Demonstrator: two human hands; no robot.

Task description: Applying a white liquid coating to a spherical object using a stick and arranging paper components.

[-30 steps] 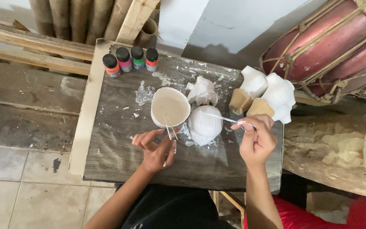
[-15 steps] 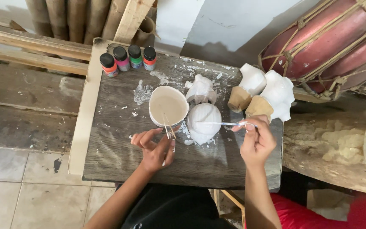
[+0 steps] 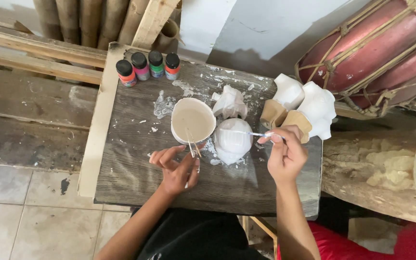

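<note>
Weathered dark wood forms the work surface [image 3: 136, 159], spattered with white, standing over a tiled floor with timber planks to the left and a red rope-laced drum [image 3: 376, 53] at upper right.

Step in hand, as judged: coating a white ribbed plaster figure [image 3: 233, 141] that sits at the middle of the surface, just beside a bowl of pale off-white paint [image 3: 193, 120].

Right hand [image 3: 285, 156]: fingers pinched closed on a thin brush [image 3: 246, 133], held nearly level, its tip resting on top of the figure. Wrist is raised clear of the surface, forearm coming up from the lower edge.

Left hand [image 3: 176, 166]: half curled, palm down, thumb and forefinger closed on what appear to be thin sticks [image 3: 192, 147] leaning on the near rim of the bowl; their exact nature is unclear.

Next move, as judged, calls for light, even strokes along the ribs without shifting the figure.

Also noted: four small paint bottles [image 3: 149, 66] in a row at the far edge and further white castings [image 3: 309, 103] at right.
</note>
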